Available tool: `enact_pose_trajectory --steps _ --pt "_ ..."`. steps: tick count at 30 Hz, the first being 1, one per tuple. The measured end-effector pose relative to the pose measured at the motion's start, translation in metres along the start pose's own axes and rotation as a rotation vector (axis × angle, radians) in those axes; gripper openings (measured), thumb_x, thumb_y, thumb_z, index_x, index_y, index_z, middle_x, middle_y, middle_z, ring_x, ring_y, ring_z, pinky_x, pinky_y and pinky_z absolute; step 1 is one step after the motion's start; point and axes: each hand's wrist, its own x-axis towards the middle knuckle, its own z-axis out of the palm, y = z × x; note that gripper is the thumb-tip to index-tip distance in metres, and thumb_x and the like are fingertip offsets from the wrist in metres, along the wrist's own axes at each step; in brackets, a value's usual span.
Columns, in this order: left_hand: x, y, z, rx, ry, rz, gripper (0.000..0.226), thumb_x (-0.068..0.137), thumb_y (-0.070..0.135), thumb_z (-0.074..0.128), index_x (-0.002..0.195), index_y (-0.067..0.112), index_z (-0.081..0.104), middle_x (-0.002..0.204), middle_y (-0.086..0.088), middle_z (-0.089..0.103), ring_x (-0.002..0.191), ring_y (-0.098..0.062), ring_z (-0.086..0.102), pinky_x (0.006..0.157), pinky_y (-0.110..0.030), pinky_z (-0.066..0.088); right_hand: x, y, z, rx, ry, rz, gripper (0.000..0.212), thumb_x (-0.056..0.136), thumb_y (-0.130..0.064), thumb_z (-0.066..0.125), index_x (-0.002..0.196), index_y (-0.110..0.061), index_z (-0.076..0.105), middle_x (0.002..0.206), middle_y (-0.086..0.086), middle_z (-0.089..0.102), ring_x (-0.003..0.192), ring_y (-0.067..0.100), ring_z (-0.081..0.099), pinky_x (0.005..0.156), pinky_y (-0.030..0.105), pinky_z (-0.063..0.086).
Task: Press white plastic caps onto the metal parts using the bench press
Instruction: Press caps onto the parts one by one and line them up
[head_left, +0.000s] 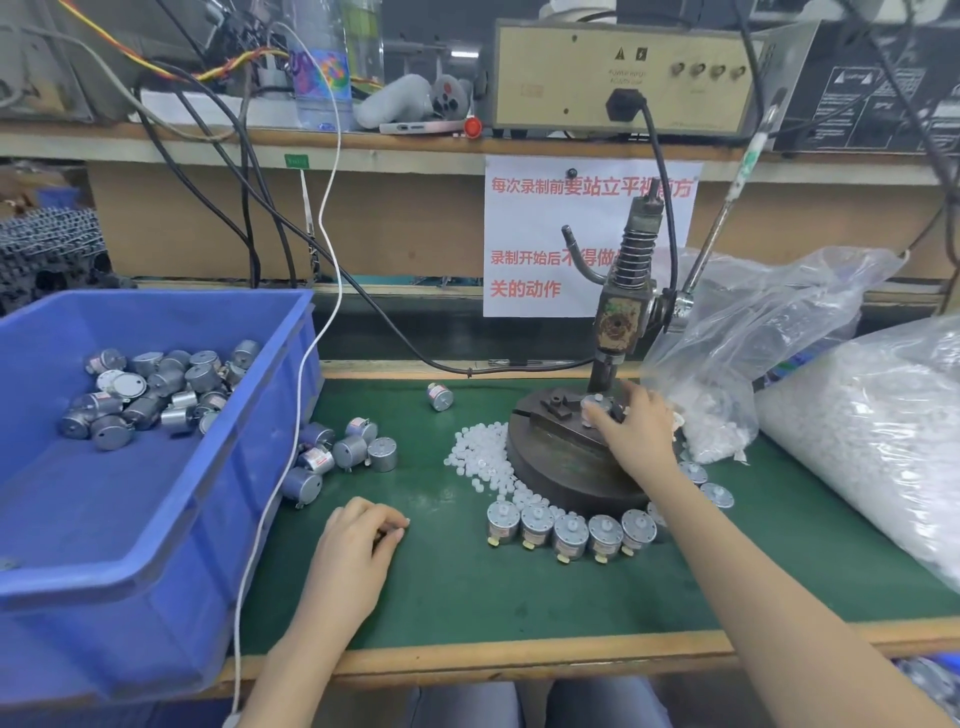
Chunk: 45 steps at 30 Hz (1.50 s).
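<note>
Metal part (596, 404) on press base (561, 462), gripped between right fingers (608, 422)

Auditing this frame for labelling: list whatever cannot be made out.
Metal part on the bench press, head view: the gripping right hand covers most of it; cap fitted or not, unclear.
Left hand, head view: curled fingers hide any contents.
Bag of caps, head view: cut off by the right edge.

The right arm (753, 587) is stretched from lower right toward centre-right, with the right hand (631, 434) palm-down, fingertips curled round a metal part (594, 403). The left hand (358, 540) is kept low, left of centre, fingers tucked under; whether anything's pinched can't be told.
</note>
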Motion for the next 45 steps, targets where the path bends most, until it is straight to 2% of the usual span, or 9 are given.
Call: enact_pose_trajectory --steps 5,13,19,25,29,35,38,40,45 --pt "0.006 0.002 0.002 0.007 -0.029 0.034 0.01 0.086 0.007 0.061 0.089 0.013 0.068 0.084 0.007 0.051 0.084 -0.014 0.048 0.075 -0.019 0.036 0.014 -0.025 -0.042 0.775 0.367 0.147 0.048 0.092 -0.003 0.042 0.139 -0.013 0.034 0.137 0.001 0.045 0.117 0.008 0.048 0.091 0.017 0.038" --pt "0.022 0.02 0.02 0.003 -0.076 0.043 0.012 0.089 0.009 0.057 0.095 0.012 0.066 0.089 0.004 0.05 0.083 -0.014 0.049 0.079 -0.025 0.041 0.057 -0.09 -0.092 0.916 0.27 0.12 0.05 0.088 -0.007 0.043 0.137 -0.012 0.036 0.109 -0.002 0.051 0.093 0.007 0.049 0.076 0.02 0.036" --pt "0.023 0.018 0.027 0.034 -0.048 0.03 0.01 0.089 0.012 0.058 0.093 0.01 0.066 0.091 -0.001 0.053 0.09 -0.021 0.052 0.078 -0.028 0.04 0.027 -0.074 -0.074 0.854 0.314 -0.046 0.014 0.088 -0.009 0.052 0.096 -0.02 0.049 0.081 -0.01 0.044 0.07 -0.001 0.043 0.065 0.009 0.038" --pt "0.027 0.02 0.031 0.075 -0.04 0.033 0.008 0.089 0.013 0.057 0.09 0.008 0.064 0.09 -0.002 0.052 0.089 -0.021 0.052 0.076 -0.029 0.041 0.019 -0.071 -0.074 0.869 0.304 -0.094 0.03 0.086 -0.007 0.055 0.069 -0.021 0.034 0.065 -0.007 0.035 0.052 0.002 0.033 0.052 0.012 0.033" --pt "0.027 0.02 0.032 0.073 -0.031 0.031 0.006 0.088 0.012 0.059 0.089 0.009 0.065 0.087 -0.001 0.051 0.086 -0.023 0.053 0.075 -0.032 0.043 0.019 -0.065 -0.071 0.833 0.316 -0.148 0.022 0.086 -0.006 0.053 0.076 -0.022 0.041 0.072 -0.008 0.043 0.061 0.002 0.041 0.063 0.014 0.038" --pt "0.024 0.015 0.03 0.037 -0.03 0.047 0.008 0.088 0.009 0.059 0.091 0.011 0.066 0.087 0.004 0.05 0.081 -0.016 0.046 0.069 -0.022 0.034 0.005 -0.042 -0.041 0.673 0.314 0.099 0.044 0.088 -0.011 0.045 0.132 -0.014 0.042 0.128 -0.002 0.047 0.112 0.011 0.049 0.096 0.024 0.04" --pt "0.022 0.015 0.028 0.025 -0.03 0.062 0.009 0.086 0.006 0.06 0.091 0.011 0.066 0.085 0.006 0.048 0.08 -0.016 0.047 0.069 -0.022 0.034 -0.005 -0.026 -0.015 0.396 -0.001 0.2 0.033 0.089 -0.016 0.049 0.121 -0.009 0.051 0.119 0.009 0.058 0.087 0.016 0.058 0.075 0.03 0.045" --pt "0.022 0.016 0.027 0.018 -0.038 0.07 0.01 0.086 0.005 0.06 0.091 0.01 0.066 0.085 0.005 0.049 0.082 -0.019 0.05 0.073 -0.025 0.039 -0.007 -0.017 0.0 0.159 -0.109 0.099 0.043 0.089 -0.022 0.055 0.128 -0.004 0.05 0.132 0.014 0.051 0.115 0.027 0.051 0.095 0.037 0.04" --pt "0.02 0.016 0.026 0.008 -0.04 0.07 0.01 0.086 0.005 0.06 0.09 0.01 0.066 0.085 0.006 0.049 0.085 -0.02 0.052 0.074 -0.025 0.039 0.0 -0.006 0.003 -0.115 -0.016 -0.086 0.039 0.086 -0.03 0.063 0.118 -0.008 0.059 0.125 0.013 0.053 0.117 0.029 0.046 0.099 0.039 0.035"
